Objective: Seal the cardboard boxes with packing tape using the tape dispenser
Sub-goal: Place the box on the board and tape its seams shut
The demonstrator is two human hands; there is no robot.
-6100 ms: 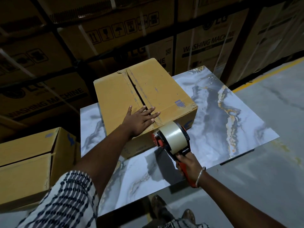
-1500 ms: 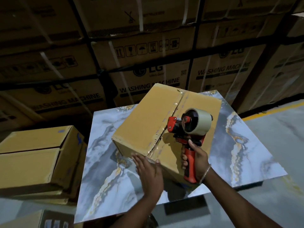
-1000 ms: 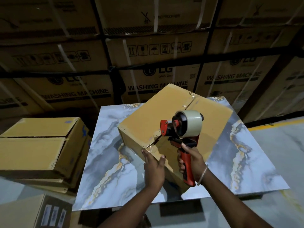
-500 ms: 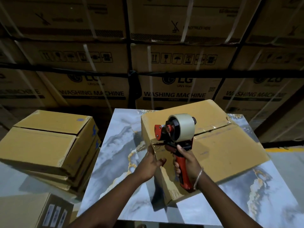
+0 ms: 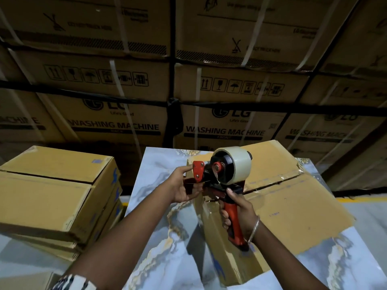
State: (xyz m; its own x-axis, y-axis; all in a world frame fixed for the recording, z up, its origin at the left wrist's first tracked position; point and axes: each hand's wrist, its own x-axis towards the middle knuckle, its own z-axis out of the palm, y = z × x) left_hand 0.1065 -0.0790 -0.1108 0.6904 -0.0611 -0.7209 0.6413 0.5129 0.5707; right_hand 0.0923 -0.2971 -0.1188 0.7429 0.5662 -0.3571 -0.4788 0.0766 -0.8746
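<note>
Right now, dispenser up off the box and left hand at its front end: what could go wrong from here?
1. The left hand has its fingers at the red front plate of the tape dispenser, probably close to the cutter, so a slip could nick a finger.
2. Neither hand steadies the cardboard box, which lies skewed on the marble table; it may slide when taping resumes.
3. The right hand alone grips the handle, so a tug on the tape could twist the dispenser.
</note>
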